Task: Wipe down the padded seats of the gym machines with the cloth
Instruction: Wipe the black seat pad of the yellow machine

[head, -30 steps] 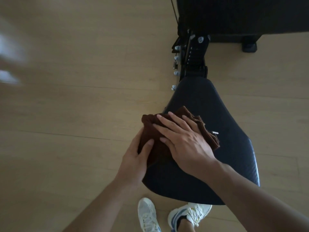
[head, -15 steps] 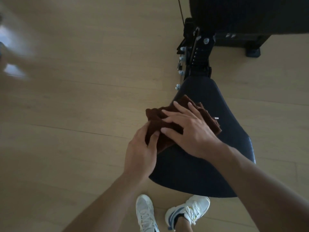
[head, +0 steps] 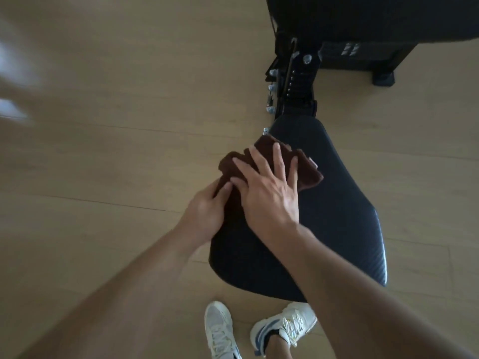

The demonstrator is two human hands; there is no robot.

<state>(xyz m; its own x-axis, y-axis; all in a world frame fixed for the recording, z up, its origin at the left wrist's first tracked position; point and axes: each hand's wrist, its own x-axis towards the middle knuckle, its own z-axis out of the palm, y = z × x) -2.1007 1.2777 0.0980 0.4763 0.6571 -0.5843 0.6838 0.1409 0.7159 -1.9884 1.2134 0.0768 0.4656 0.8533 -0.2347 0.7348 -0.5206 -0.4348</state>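
Observation:
A dark padded seat point(head: 344, 218) of a gym machine fills the centre right, narrow at the far end and wide near me. A brown cloth point(head: 308, 172) lies bunched on its left upper edge. My right hand point(head: 269, 193) lies flat on the cloth with fingers spread, pressing it to the seat. My left hand point(head: 204, 213) pinches the cloth's near left corner at the seat's left edge. Part of the cloth is hidden under both hands.
The seat joins a black adjustment post with bolts point(head: 295, 86) and the machine's black base point(head: 363, 29) at the top. Light wooden floor point(head: 116, 151) surrounds it. My two white sneakers point(head: 259, 330) stand just below the seat's near edge.
Both hands and the cloth have slid up the seat toward its narrow far end. The view has shifted slightly.

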